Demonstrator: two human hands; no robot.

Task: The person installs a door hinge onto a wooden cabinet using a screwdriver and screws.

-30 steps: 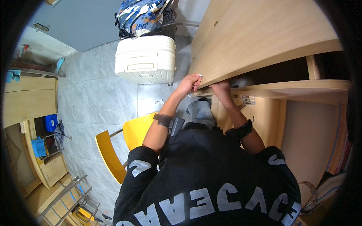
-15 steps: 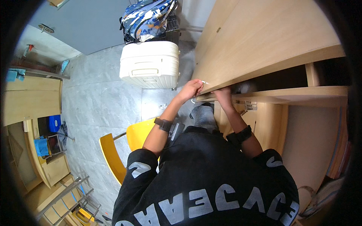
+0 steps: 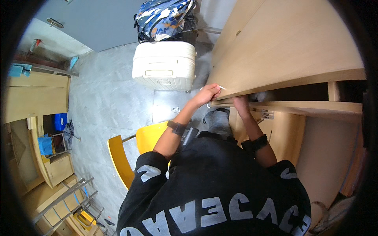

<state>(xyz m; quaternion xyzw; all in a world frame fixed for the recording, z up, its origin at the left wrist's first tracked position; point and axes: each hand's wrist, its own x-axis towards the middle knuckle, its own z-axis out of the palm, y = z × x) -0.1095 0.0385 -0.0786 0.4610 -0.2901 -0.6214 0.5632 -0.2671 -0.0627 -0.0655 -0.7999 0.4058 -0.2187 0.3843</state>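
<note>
My left hand (image 3: 211,93) is at the lower left corner of a light wood panel (image 3: 283,47), its fingers closed in a pinch. A small thin white piece (image 3: 222,87) sticks out past the fingertips against the panel; its kind is not clear. My right hand (image 3: 241,103) reaches up behind the panel's lower edge, into the dark gap above a wooden ledge (image 3: 291,105), and its fingers are hidden there. A pale, blurred thing (image 3: 260,96) shows in the gap just beside it. A small white hook (image 3: 208,105) is at the ledge's left end, below my left hand.
A white suitcase (image 3: 163,65) stands ahead to the left, with a blue patterned backpack (image 3: 161,21) behind it. A yellow chair (image 3: 120,159) is close on my left. Wooden cabinets (image 3: 37,94) and a metal ladder (image 3: 67,202) line the far left.
The whole view has shifted slightly, so the scene sits farther right. My right hand is a little deeper behind the panel's edge. My left hand keeps its pinch at the panel's corner.
</note>
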